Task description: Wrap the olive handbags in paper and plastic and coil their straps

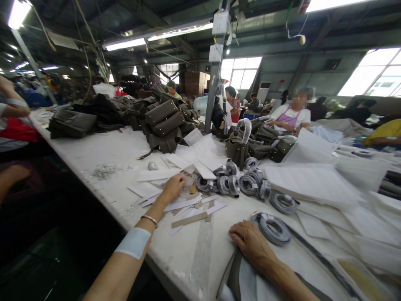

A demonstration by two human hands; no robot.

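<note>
My left hand [174, 187] reaches over the table, fingers curled, at a scatter of paper strips [197, 217] and small brown and clear pieces [193, 189]. Whatever is between its fingertips is too small to make out. Low in the view, my right hand [249, 238] has its fingers bent and together, at the top of a dark olive bag [234, 274] with a pale panel. The bag is partly hidden by that hand and forearm. Just beyond it lies a wrapped strap coil [274, 229]. More coiled straps [224, 184] sit to the right of my left hand.
White foam sheets [313, 184] are stacked at right. Finished-looking dark bags [164, 119] are heaped at the back, with others [241, 146] beside a metal post [214, 92]. Small clear bits [105, 170] lie at left. Co-workers [294, 113] sit across the table; another person's arm [14, 104] is at left.
</note>
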